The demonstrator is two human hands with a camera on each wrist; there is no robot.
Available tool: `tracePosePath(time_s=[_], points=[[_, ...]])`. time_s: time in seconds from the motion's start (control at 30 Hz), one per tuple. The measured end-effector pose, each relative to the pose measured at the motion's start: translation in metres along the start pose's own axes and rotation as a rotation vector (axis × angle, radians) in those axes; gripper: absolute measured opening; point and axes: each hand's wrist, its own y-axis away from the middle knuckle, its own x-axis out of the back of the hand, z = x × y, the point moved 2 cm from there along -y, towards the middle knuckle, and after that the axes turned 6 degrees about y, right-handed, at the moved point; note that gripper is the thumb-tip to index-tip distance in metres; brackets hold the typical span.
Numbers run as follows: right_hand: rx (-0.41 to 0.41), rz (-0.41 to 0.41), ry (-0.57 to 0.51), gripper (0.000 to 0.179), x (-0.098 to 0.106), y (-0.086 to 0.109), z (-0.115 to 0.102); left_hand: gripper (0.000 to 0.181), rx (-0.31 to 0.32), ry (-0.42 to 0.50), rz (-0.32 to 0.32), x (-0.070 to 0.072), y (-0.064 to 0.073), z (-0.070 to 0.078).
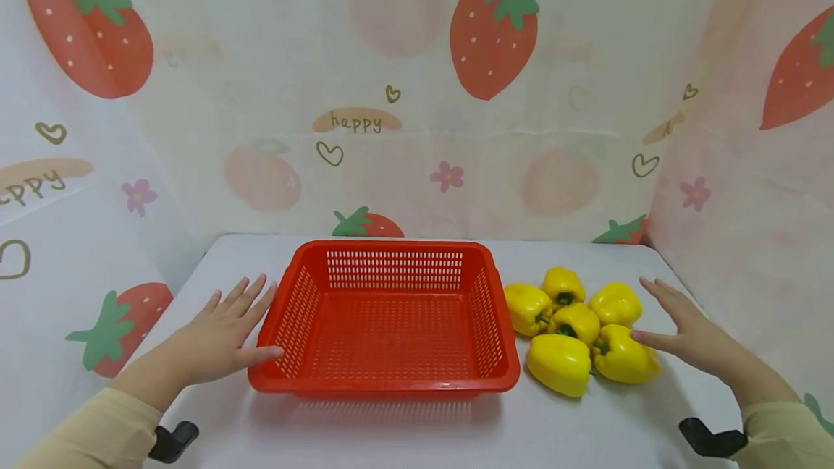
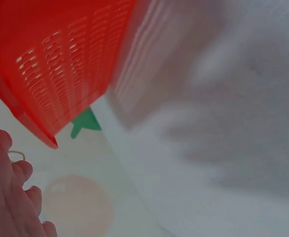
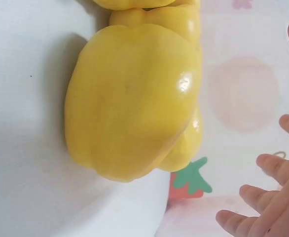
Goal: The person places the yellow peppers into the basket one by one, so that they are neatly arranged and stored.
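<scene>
A red plastic basket with slotted walls stands on the white table, nothing inside it. My left hand is spread at the basket's left side, holding nothing; in the left wrist view its fingers show apart from the basket wall. Several yellow bell peppers lie grouped just right of the basket. Close to the rightmost pepper, my right hand has its fingers spread and grips nothing. The right wrist view has one pepper large, with the fingertips off to its side.
The white table carries the basket and peppers. Behind it and on both sides hangs a pale curtain printed with strawberries, hearts and flowers. A black strap part shows by the left wrist, another black part by the right.
</scene>
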Motion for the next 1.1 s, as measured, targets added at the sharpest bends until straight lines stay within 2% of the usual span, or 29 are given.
tracePosePath(time_s=[0.33, 0.5, 0.63, 0.8, 1.0, 1.1], points=[[-0.052, -0.038, -0.022, 0.087, -0.017, 0.007, 0.010, 0.101, 0.010, 0.024, -0.015, -0.011, 0.002, 0.000], [-0.097, -0.064, -0.006, 0.083, -0.028, 0.012, 0.017, 0.101, -0.021, 0.022, -0.017, -0.014, 0.002, 0.001], [-0.161, -0.110, -0.014, 0.082, -0.036, 0.015, 0.022, 0.101, -0.029, 0.019, -0.027, -0.015, 0.001, 0.003], [-0.194, -0.155, -0.045, 0.082, -0.044, 0.015, 0.027, 0.103, -0.017, 0.023, -0.049, -0.016, -0.001, 0.005], [-0.232, -0.176, -0.040, 0.086, -0.052, 0.013, 0.032, 0.109, -0.043, -0.001, -0.057, -0.014, -0.001, 0.007], [-0.234, -0.174, -0.027, 0.086, -0.053, 0.012, 0.032, 0.111, -0.031, 0.005, -0.078, -0.014, -0.001, 0.008]])
